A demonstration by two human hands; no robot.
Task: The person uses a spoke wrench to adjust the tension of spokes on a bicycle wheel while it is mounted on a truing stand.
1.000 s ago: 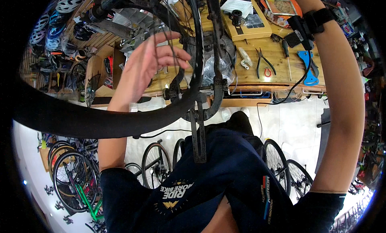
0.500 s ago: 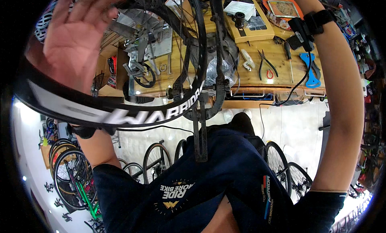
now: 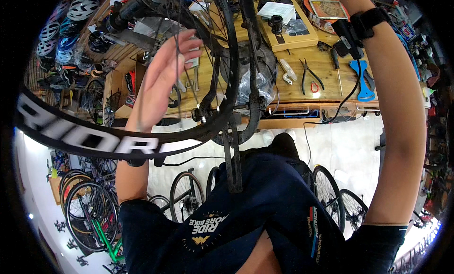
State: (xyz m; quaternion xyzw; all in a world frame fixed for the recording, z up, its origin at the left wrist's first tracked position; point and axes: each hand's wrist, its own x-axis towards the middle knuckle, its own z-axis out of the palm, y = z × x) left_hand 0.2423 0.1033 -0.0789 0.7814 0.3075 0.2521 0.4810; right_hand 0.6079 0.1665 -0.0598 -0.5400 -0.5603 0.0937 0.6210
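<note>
Here I see my left hand [image 3: 163,80] with a wide grip, fingers spread against the wheel [image 3: 118,141] spokes; my right hand's grip I cannot tell.

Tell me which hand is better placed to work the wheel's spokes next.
Left, probably. The left hand is open with its fingers right at the spokes inside the black rim. The right hand is out of view past the top edge, only its forearm showing.
</note>
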